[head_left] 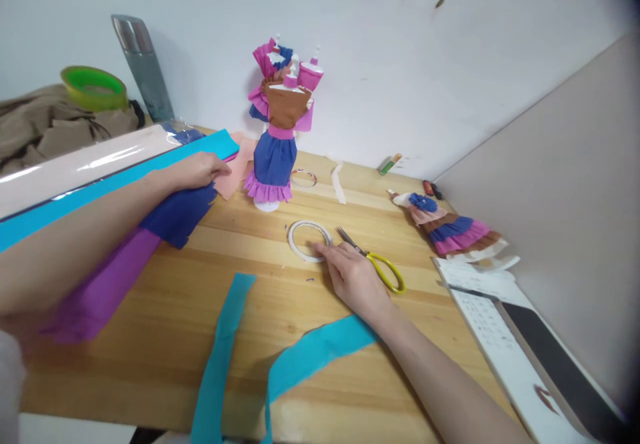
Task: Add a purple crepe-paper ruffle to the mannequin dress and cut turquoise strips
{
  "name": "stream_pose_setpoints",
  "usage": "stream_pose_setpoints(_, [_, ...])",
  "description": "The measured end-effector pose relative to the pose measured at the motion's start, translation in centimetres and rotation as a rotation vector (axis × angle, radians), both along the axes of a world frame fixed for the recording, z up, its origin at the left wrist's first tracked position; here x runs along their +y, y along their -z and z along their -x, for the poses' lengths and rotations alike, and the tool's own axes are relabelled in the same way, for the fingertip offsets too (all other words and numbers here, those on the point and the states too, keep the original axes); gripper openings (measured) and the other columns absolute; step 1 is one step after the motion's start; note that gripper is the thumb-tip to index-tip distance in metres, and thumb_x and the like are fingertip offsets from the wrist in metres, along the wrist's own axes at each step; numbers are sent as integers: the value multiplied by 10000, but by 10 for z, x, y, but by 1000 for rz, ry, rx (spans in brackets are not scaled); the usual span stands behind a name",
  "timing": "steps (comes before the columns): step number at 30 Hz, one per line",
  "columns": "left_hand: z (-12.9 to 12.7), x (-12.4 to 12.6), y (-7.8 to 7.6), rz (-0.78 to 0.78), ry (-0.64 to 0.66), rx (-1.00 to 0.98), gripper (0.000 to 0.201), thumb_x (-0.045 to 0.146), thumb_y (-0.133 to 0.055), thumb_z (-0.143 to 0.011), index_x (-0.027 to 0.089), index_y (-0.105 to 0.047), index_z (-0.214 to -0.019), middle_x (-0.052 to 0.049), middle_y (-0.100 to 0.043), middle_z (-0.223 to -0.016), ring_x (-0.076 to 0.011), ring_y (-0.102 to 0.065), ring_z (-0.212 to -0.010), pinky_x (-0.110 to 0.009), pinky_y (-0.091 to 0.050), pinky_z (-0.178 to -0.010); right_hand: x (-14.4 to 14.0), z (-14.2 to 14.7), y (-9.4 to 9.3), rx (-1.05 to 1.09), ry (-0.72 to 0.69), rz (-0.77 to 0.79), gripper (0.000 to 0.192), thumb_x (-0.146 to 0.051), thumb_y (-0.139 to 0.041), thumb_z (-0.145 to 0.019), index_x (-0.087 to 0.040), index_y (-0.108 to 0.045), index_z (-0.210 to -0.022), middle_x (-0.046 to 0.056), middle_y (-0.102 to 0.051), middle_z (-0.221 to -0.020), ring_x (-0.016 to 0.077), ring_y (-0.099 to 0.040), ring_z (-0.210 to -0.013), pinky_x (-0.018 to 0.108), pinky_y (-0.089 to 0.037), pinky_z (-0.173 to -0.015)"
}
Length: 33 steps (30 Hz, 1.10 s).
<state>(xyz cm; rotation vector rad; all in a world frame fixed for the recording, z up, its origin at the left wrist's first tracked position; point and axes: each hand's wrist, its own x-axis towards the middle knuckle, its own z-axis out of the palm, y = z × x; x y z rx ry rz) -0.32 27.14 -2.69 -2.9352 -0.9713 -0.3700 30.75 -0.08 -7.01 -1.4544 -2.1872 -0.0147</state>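
Note:
My left hand [197,169] reaches across to the papers on the left, fingers curled in at the edge of a folded bright blue crepe paper [225,143]. Dark blue crepe paper [183,217] and purple crepe paper [115,284] lie under that arm. On the table, my right hand [357,277] has its fingertips closed over the near right edge of a white tape roll [295,247]. Beside it lie scissors [387,274] with yellow handles, partly behind the hand. Two turquoise strips run to the near edge: one strip [225,337] is left, another strip [320,354] passes by my right wrist.
Small dress forms [283,157] in paper dresses stand by the wall. A dressed doll form [445,224] lies at right, near a white board [480,324]. A glue stick [390,164], a second ring [304,177], a bottle [143,64] and a green tape roll [95,91] are farther back.

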Motion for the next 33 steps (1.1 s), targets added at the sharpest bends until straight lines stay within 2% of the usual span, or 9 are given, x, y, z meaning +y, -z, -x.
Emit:
stream_pose_setpoints(3, [-3,-13,-13,-51,-93,77,319,227,-444,-896,118,-729,-991,-101,-737,-1043,-192,-618,-945,-284,-451,-845,1,0,1,37,30,-7,323,-96,-453,-930,-196,-711,-1095,103,-748,-1076,253,-675,-931,453,-587,-808])
stream_pose_setpoints(7, [-10,-52,-30,-58,-181,-65,332,210,-427,-918,103,-694,-1083,-83,-724,-1052,-167,-595,-899,-296,-448,-826,1,0,0,39,38,-33,290,-113,-479,-924,-213,-735,-1018,94,-742,-1123,250,-685,-936,461,-567,-819])
stream_pose_setpoints(9, [-13,-78,-30,76,-61,-119,286,196,-471,-884,110,-715,-1007,-70,-743,-965,-161,-613,-840,-277,-458,-775,1,1,-2,51,41,-45,282,-125,-484,-928,-214,-728,-1036,90,-745,-1108,242,-686,-931,445,-564,-828])
stream_pose_setpoints(12, [-19,-113,-16,356,359,-114,260,170,-479,-882,161,-725,-966,-57,-749,-969,-130,-649,-787,-225,-486,-711,0,4,-5,76,26,-53,217,-185,-537,-928,-186,-713,-1055,103,-750,-1061,246,-686,-944,429,-561,-848])
stream_pose_setpoints(13, [-22,-122,-9,375,473,-81,298,139,-452,-892,174,-724,-1006,-69,-739,-1056,-143,-667,-881,-235,-500,-774,0,5,-5,80,16,-50,203,-208,-561,-923,-178,-708,-1061,107,-751,-1050,251,-686,-949,430,-559,-851])
stream_pose_setpoints(15, [-30,-134,4,343,532,-63,351,74,-422,-882,169,-718,-1045,-95,-722,-1117,-177,-666,-990,-274,-506,-849,1,8,-4,79,9,-39,196,-234,-596,-912,-175,-702,-1066,107,-751,-1044,256,-685,-943,434,-557,-853])
stream_pose_setpoints(20, [-68,-129,20,335,330,-166,282,160,-471,-918,145,-701,-1082,-103,-723,-1059,-206,-656,-966,-315,-493,-870,4,10,-1,98,33,1,168,-200,-570,-917,-208,-723,-985,99,-739,-958,249,-674,-901,406,-564,-805])
stream_pose_setpoints(25, [-102,-112,24,393,314,-161,262,167,-494,-910,150,-712,-1055,-70,-708,-988,-172,-633,-930,-267,-460,-839,3,7,-5,271,38,26,140,-176,-550,-910,-212,-684,-897,71,-706,-858,223,-658,-854,387,-554,-777])
stream_pose_setpoints(33, [-92,-114,17,429,339,-216,198,139,-518,-872,137,-714,-841,-34,-695,-797,-130,-604,-732,-219,-429,-689,5,-7,-10,485,66,170,109,-261,-570,-888,-220,-671,-878,46,-668,-830,200,-612,-793,367,-500,-735])
